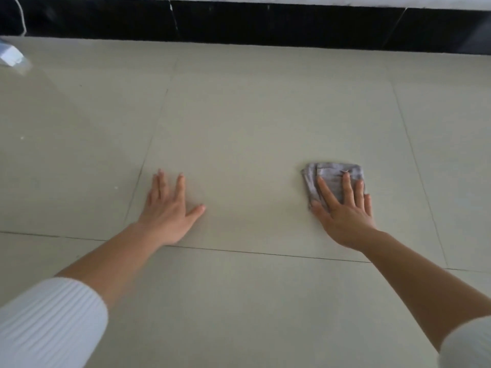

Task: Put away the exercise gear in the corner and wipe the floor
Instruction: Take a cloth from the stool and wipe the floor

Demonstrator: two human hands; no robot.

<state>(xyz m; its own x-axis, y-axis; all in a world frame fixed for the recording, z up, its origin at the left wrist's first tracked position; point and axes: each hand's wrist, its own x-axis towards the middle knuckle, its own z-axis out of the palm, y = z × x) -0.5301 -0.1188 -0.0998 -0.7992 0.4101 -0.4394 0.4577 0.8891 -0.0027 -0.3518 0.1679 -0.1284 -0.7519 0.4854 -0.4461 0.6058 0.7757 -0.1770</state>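
Note:
My right hand (344,211) lies flat on a folded grey cloth (329,172), pressing it against the pale tiled floor (252,128) at the right. The cloth's far half shows beyond my fingers. My left hand (168,208) rests flat on the bare floor to the left, fingers spread, holding nothing. No exercise gear is in view.
A black skirting band (265,25) runs along the wall at the top. A blurred pale blue and white object (10,54) sits at the far left edge, with a thin white cord (22,14) above it. Grout lines cross the tiles.

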